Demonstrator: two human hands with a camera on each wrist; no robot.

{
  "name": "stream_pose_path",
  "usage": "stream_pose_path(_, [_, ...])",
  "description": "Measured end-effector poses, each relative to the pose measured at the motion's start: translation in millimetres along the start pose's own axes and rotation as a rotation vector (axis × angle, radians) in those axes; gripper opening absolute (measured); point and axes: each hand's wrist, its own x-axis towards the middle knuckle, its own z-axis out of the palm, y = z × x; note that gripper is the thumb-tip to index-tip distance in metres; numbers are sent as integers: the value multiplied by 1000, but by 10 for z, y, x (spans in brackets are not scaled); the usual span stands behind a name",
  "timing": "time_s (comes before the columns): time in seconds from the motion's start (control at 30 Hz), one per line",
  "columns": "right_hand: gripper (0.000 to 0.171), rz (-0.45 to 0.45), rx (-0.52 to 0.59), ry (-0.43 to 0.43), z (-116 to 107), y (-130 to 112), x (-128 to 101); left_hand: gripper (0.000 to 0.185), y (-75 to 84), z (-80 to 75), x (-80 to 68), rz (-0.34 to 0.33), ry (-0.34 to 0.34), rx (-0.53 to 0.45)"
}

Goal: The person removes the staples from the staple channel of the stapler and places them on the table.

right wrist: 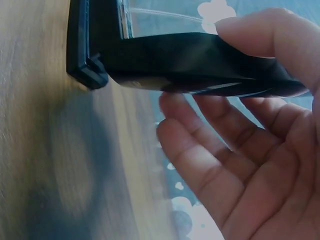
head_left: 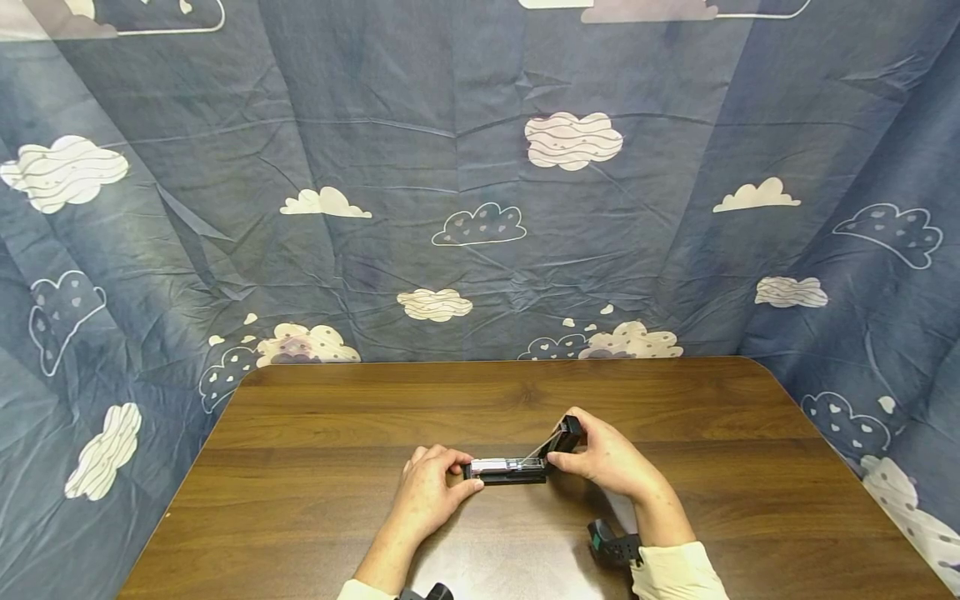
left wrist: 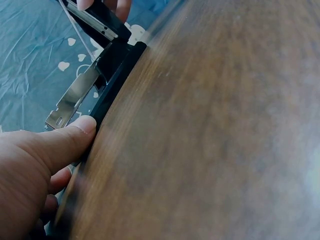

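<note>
A black stapler [head_left: 517, 479] lies on the table with its top cover swung up at the right end. My left hand [head_left: 431, 492] pinches the left end of the base, thumb in front and fingers behind. In the left wrist view the silver metal magazine [left wrist: 76, 97] stands up at an angle from the black base [left wrist: 119, 82]. My right hand [head_left: 618, 462] grips the raised cover [right wrist: 195, 62], its thumb on one side and fingers on the other in the right wrist view. A thin rod or spring stretches between the cover and the magazine.
The brown wooden table [head_left: 337, 417] reaches back to a blue curtain [head_left: 405, 167] printed with clouds. Black straps with small devices sit on both wrists, the right device [head_left: 600, 537] just above the tabletop.
</note>
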Motion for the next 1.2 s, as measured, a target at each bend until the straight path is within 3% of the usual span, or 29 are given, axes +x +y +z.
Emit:
stream_pose_path(0.43, [33,86,59,-28,-180,132,-71,30,-19,16,6,2,0,7])
stream_pose_path(0.93, [33,197,-47,-40,-231,181,-126,30,-20,16,17,-9,-19,-4])
stream_pose_path(1.2, [33,195,-77,-65,-213,198,-158,30,-18,10,6,-5,-16,-2])
